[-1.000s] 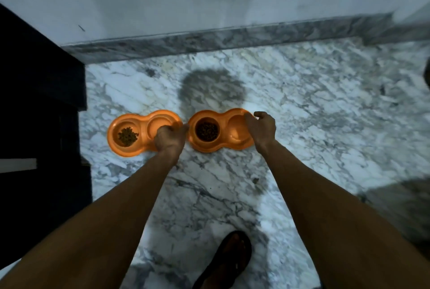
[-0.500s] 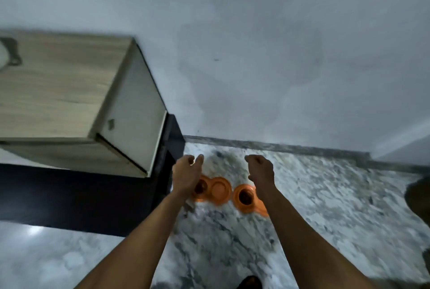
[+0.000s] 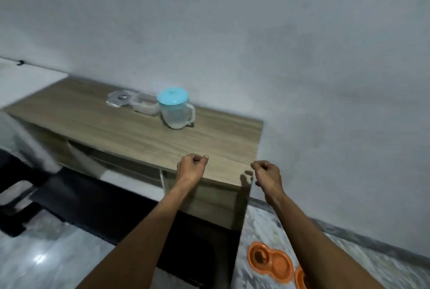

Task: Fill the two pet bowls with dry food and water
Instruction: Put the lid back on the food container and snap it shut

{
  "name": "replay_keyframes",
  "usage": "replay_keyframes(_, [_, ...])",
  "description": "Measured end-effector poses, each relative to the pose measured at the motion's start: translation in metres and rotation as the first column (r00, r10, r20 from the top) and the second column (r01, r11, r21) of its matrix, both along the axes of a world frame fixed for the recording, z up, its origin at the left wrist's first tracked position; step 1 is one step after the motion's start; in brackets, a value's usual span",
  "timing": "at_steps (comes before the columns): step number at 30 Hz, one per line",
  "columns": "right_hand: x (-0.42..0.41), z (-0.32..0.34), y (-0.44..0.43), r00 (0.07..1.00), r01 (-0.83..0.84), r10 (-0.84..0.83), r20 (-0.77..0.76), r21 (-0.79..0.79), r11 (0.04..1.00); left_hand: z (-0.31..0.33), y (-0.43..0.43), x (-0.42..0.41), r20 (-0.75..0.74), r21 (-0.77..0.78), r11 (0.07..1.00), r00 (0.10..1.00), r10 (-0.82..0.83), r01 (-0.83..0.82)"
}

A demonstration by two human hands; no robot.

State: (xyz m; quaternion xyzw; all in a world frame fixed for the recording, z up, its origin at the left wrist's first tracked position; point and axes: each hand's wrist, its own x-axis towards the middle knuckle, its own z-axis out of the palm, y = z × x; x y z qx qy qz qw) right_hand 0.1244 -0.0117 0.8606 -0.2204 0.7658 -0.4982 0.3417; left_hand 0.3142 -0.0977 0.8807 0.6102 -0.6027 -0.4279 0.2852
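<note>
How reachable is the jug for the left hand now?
Probably yes: the left hand is over the near edge of the cabinet, holding nothing, and only bare wood lies between it and the jug. The containers sit off to its left.

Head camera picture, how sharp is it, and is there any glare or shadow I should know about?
In the head view, motion blur softens everything, most at the left edge; a small bright glare sits on the glossy floor lower left; the right hand casts a dark shadow on the near corner of the wooden cabinet.
</note>
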Motion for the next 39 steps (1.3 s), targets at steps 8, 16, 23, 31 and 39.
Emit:
replay_keyframes(8, [0.118, 0.036, -0.097, 0.988, -0.135, 0.132, -0.074, -0.037, 0.990, 0.029, -0.070, 0.147, -0.035, -0.006, 0.990, 0.989, 0.143, -0.143])
replay_keyframes(16, [0.222, 0.029, -0.204, 0.963, -0.268, 0.266, -0.045, -0.052, 0.962, 0.012, -0.147, 0.252, 0.008, 0.033, 0.978, 0.978, 0.207, -0.207])
replay_keyframes(23, [0.274, 0.014, -0.301, 0.957, -0.289, 0.290, 0.013, -0.051, 0.956, 0.009, -0.246, 0.305, 0.056, 0.032, 0.977, 0.977, 0.208, -0.210])
replay_keyframes(31, [0.286, 0.008, -0.384, 0.967, -0.253, 0.254, -0.031, 0.027, 0.967, 0.009, -0.345, 0.319, 0.114, -0.005, 0.987, 0.981, 0.158, -0.159])
replay_keyframes(39, [0.284, 0.005, -0.428, 0.974, -0.138, 0.146, -0.172, 0.056, 0.989, -0.003, -0.440, 0.320, 0.146, 0.004, 0.997, 0.987, 0.070, -0.071])
